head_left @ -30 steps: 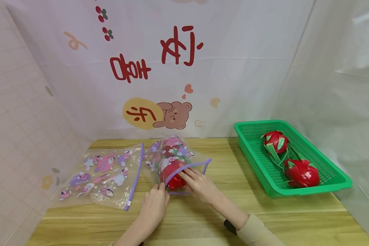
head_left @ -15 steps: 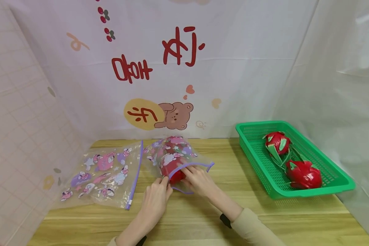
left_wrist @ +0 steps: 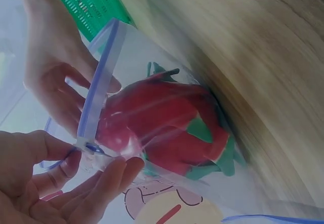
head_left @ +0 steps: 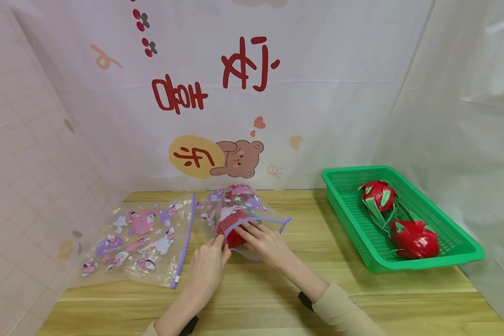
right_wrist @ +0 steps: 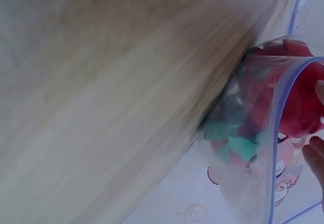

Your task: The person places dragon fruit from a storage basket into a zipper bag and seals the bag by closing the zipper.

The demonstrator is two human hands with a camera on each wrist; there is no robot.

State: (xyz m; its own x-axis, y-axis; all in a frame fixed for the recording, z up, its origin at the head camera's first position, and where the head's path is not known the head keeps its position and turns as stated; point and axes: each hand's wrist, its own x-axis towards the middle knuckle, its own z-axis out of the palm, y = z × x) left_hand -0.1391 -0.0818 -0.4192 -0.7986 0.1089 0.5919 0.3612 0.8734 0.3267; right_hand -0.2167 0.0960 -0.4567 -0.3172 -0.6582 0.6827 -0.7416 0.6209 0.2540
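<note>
A clear zip bag (head_left: 273, 226) with a purple rim and pink and purple prints lies mouth toward me. Inside it is a red dragon fruit (left_wrist: 157, 117) with green scales; more red and green shows deeper in. My left hand (head_left: 207, 263) pinches the left corner of the bag's rim between thumb and fingers. At the mouth, my right hand (head_left: 266, 245) reaches in under the rim, its fingers extended against the near end of the fruit. Its fingertips (right_wrist: 315, 153) show only partly in the right wrist view.
A second printed zip bag (head_left: 140, 238) lies flat to the left on the wooden table (head_left: 319, 303). On the right stands a green basket (head_left: 403, 261) holding two dragon fruits (head_left: 416, 239). A printed white curtain (head_left: 340, 93) hangs behind.
The fruit at the mouth has slid slightly farther into the bag, with the right hand following. The left hand keeps its pinch on the rim and has shifted a little.
</note>
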